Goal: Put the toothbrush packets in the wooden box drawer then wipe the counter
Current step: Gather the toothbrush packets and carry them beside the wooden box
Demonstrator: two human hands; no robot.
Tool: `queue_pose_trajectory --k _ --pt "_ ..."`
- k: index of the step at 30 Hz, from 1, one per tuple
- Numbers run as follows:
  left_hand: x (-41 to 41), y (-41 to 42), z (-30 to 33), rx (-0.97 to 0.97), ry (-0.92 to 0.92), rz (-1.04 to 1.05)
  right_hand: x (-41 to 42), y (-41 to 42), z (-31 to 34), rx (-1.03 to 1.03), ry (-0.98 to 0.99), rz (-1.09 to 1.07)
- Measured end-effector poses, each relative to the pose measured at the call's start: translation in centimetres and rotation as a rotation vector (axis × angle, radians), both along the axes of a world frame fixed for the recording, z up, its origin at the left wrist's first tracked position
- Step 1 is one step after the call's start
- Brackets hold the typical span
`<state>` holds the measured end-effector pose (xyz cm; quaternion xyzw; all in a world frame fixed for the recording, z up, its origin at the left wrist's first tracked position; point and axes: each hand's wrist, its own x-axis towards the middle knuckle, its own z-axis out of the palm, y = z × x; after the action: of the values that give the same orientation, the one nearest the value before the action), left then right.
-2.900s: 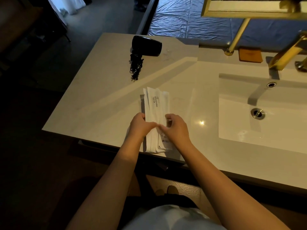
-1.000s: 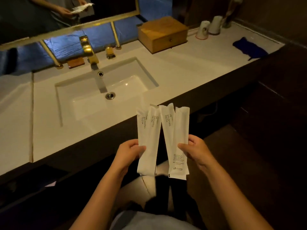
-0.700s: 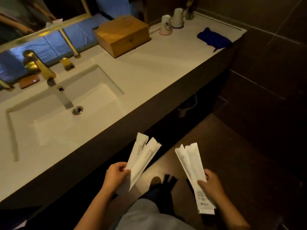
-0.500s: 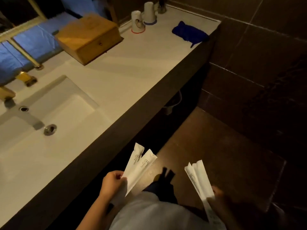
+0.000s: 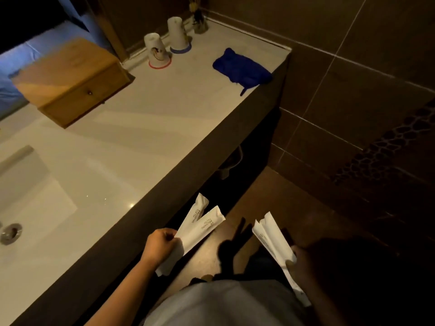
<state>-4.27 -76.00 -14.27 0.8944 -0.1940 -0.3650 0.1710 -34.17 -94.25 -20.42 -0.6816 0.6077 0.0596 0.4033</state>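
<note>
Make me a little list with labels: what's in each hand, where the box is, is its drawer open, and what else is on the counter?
left hand: holds two white toothbrush packets, out in front of the counter edge
right hand: in shadow, holds more white packets
wooden box: on the counter, at the back beside the sink
drawer: shut, small knob showing
blue cloth: near the counter's far end
cups: two, upside down behind the cloth

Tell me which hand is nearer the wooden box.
Left. The left hand holds packets just off the counter edge, below the wooden box. The right hand, also holding packets, is farther out over the floor.
</note>
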Motion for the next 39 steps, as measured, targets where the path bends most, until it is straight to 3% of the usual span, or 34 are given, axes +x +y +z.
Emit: queue_pose_trajectory --k 3,7,13,17,22,25,29,39 --pt "-1.6 -2.9 -0.4 0.035 -0.015 0.105 -0.9 -7.9 -3.8 -0.052 0.100 0.177" --pt "-4.5 -5.9 0.3 0.056 -0.006 0.261 3.8 -15.5 4.6 -0.067 0.128 0.345" --pt "-5.8 -8.4 2.1 0.063 -0.083 0.346 9.0 -22.9 6.3 -0.044 0.049 0.441" --pt "-4.8 -10.8 4.2 0.021 -0.144 0.313 11.6 -24.0 7.0 0.006 -0.003 0.400" --pt "-0.7 -14.8 8.0 -0.215 -0.171 0.194 14.6 -22.9 8.9 0.025 -0.065 0.357" --pt "2.4 -16.6 10.7 -0.323 -0.140 0.102 16.3 -21.5 11.9 0.050 -0.099 0.235" --pt "7.3 -17.6 13.7 -0.468 -0.044 0.148 18.1 -19.7 15.6 0.037 -0.157 0.136" --pt "18.4 -20.3 18.3 -0.703 0.089 0.355 29.5 -17.3 21.2 0.241 -0.732 -0.205"
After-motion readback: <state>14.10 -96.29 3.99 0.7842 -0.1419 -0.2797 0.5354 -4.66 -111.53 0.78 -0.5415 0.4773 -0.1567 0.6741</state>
